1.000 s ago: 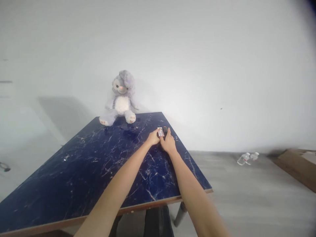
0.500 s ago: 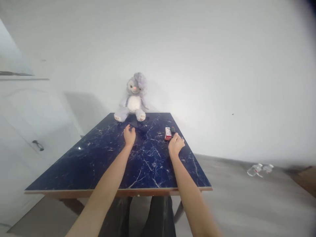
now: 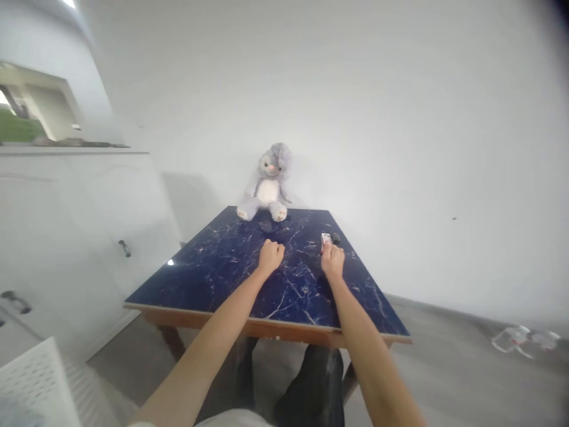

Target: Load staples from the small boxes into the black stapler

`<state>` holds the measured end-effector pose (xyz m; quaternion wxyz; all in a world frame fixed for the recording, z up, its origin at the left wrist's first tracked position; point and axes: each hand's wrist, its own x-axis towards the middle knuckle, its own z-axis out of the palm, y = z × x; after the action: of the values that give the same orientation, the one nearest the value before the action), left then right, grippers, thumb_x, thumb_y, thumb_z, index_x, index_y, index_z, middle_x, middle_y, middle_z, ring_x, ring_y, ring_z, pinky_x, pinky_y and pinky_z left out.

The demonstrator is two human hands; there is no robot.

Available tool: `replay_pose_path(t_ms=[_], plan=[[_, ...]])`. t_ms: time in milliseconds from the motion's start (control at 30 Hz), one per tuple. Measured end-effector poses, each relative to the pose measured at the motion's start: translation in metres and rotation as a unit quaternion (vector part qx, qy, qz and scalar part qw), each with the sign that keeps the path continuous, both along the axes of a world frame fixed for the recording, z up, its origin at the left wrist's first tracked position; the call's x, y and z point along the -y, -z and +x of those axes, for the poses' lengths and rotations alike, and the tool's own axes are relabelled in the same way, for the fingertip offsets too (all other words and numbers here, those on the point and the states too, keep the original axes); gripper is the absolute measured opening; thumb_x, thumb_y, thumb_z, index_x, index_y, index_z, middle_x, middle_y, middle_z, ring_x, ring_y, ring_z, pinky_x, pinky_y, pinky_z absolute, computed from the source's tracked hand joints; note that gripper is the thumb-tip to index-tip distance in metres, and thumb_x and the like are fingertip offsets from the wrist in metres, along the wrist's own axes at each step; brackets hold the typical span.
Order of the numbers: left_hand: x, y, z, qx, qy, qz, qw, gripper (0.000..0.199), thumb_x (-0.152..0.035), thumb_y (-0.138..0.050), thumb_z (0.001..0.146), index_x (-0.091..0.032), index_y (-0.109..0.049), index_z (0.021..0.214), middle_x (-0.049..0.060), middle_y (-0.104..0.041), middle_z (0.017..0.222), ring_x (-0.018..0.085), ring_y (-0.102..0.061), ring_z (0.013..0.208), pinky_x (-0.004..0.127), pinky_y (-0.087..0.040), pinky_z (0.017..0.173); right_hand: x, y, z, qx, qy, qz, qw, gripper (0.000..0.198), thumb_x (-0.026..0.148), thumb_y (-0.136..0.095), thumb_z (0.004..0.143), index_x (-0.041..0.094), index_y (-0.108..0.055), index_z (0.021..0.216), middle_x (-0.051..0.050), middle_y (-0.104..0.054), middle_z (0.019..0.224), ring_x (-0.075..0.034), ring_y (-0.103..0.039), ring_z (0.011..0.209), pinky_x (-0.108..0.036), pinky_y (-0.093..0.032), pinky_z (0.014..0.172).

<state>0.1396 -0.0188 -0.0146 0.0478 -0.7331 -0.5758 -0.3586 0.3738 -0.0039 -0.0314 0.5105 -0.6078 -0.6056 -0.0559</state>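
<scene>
My right hand is at the right side of the table, its thumb and fingers closed on the near end of a small red and white box. Right beside the box lies a small black object, whose kind I cannot make out. My left hand rests over the middle of the table, fingers curled in a loose fist, and nothing shows in it. Beyond it a grey plush toy with a white belly sits upright at the table's far edge.
The table has a dark blue marbled top and stands by a white wall. White cabinets with dark handles are at the left. A white perforated container shows at lower left. Clear plastic bottles lie on the floor at right.
The view has swung left and things appear farther right. My right hand has moved leftward from beside the box onto it. My left hand has curled shut and drawn back slightly.
</scene>
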Motion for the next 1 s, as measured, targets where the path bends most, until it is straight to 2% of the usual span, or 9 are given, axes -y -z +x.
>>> replay_pose_path(t_ms=[100, 267, 467, 533, 600, 700, 800, 900, 1000], plan=[[0.009, 0.000, -0.004, -0.031, -0.047, -0.050, 0.997, 0.049, -0.032, -0.037, 0.099, -0.014, -0.077, 0.078, 0.014, -0.073, 0.081, 0.024, -0.064, 0.096, 0.035, -0.045, 0.096, 0.001, 0.000, 0.015, 0.006, 0.011, 0.007, 1.000, 0.069, 0.045, -0.012, 0.101, 0.016, -0.063, 0.065, -0.019, -0.067, 0.071, -0.026, -0.058, 0.071, -0.039, -0.039, 0.077], [0.009, 0.002, -0.003, -0.049, -0.111, -0.131, 0.984, 0.052, -0.036, -0.035, 0.098, -0.010, -0.079, 0.091, 0.019, -0.075, 0.090, 0.025, -0.070, 0.092, 0.034, -0.048, 0.090, 0.004, -0.001, 0.035, 0.058, 0.023, 0.021, 0.998, 0.064, 0.043, -0.019, 0.102, 0.018, -0.058, 0.058, -0.016, -0.063, 0.065, -0.025, -0.054, 0.069, -0.041, -0.036, 0.082], [0.009, 0.005, 0.004, -0.097, -0.124, -0.192, 0.969, 0.050, -0.040, -0.039, 0.096, -0.009, -0.078, 0.100, 0.020, -0.074, 0.098, 0.028, -0.071, 0.098, 0.034, -0.051, 0.090, 0.008, -0.005, 0.021, 0.140, -0.024, 0.019, 0.990, 0.053, 0.037, -0.029, 0.101, 0.018, -0.060, 0.063, -0.012, -0.063, 0.071, -0.024, -0.054, 0.079, -0.040, -0.034, 0.087], [0.013, 0.004, 0.007, -0.117, -0.118, -0.196, 0.966, 0.049, -0.039, -0.039, 0.096, -0.009, -0.077, 0.101, 0.021, -0.074, 0.100, 0.028, -0.071, 0.099, 0.036, -0.051, 0.091, 0.011, -0.008, 0.016, 0.151, -0.018, 0.031, 0.988, 0.046, 0.037, -0.033, 0.100, 0.017, -0.064, 0.072, -0.013, -0.065, 0.081, -0.026, -0.053, 0.088, -0.041, -0.034, 0.089], [0.014, 0.001, 0.009, -0.131, -0.114, -0.198, 0.965, 0.049, -0.038, -0.038, 0.096, -0.010, -0.077, 0.101, 0.021, -0.074, 0.101, 0.028, -0.071, 0.098, 0.036, -0.052, 0.090, 0.013, -0.010, 0.013, 0.155, 0.019, 0.058, 0.986, 0.035, 0.035, -0.039, 0.098, 0.015, -0.066, 0.092, -0.016, -0.064, 0.102, -0.029, -0.051, 0.101, -0.044, -0.034, 0.093], [0.008, -0.003, 0.013, -0.143, -0.098, -0.195, 0.965, 0.047, -0.039, -0.039, 0.096, -0.011, -0.077, 0.102, 0.020, -0.073, 0.103, 0.028, -0.071, 0.098, 0.036, -0.053, 0.088, 0.010, -0.009, 0.012, 0.154, 0.074, 0.087, 0.981, 0.040, 0.033, -0.046, 0.093, 0.014, -0.057, 0.126, -0.021, -0.045, 0.140, -0.036, -0.038, 0.127, -0.050, -0.032, 0.101], [-0.008, -0.004, 0.017, -0.147, -0.075, -0.196, 0.966, 0.048, -0.040, -0.040, 0.095, -0.010, -0.077, 0.101, 0.021, -0.073, 0.103, 0.029, -0.071, 0.098, 0.038, -0.053, 0.088, -0.003, -0.005, 0.014, 0.114, 0.074, 0.045, 0.990, 0.056, 0.036, -0.049, 0.091, 0.016, -0.044, 0.143, -0.022, -0.028, 0.153, -0.039, -0.031, 0.136, -0.055, -0.031, 0.105], [-0.031, -0.007, 0.013, -0.151, -0.044, -0.199, 0.967, 0.048, -0.045, -0.044, 0.094, -0.011, -0.077, 0.098, 0.021, -0.073, 0.104, 0.029, -0.070, 0.100, 0.037, -0.051, 0.091, -0.021, -0.002, 0.018, 0.035, 0.046, -0.046, 0.997, 0.057, 0.042, -0.047, 0.092, 0.014, -0.046, 0.141, -0.026, -0.040, 0.145, -0.038, -0.046, 0.125, -0.051, -0.038, 0.101], [-0.054, -0.015, -0.008, -0.152, -0.025, -0.193, 0.969, 0.054, -0.052, -0.040, 0.095, -0.013, -0.077, 0.093, 0.020, -0.073, 0.102, 0.028, -0.069, 0.101, 0.036, -0.048, 0.094, -0.036, -0.001, 0.020, 0.001, 0.029, -0.092, 0.995, 0.048, 0.037, -0.038, 0.096, 0.012, -0.051, 0.135, -0.024, -0.056, 0.130, -0.033, -0.057, 0.113, -0.046, -0.042, 0.096]])
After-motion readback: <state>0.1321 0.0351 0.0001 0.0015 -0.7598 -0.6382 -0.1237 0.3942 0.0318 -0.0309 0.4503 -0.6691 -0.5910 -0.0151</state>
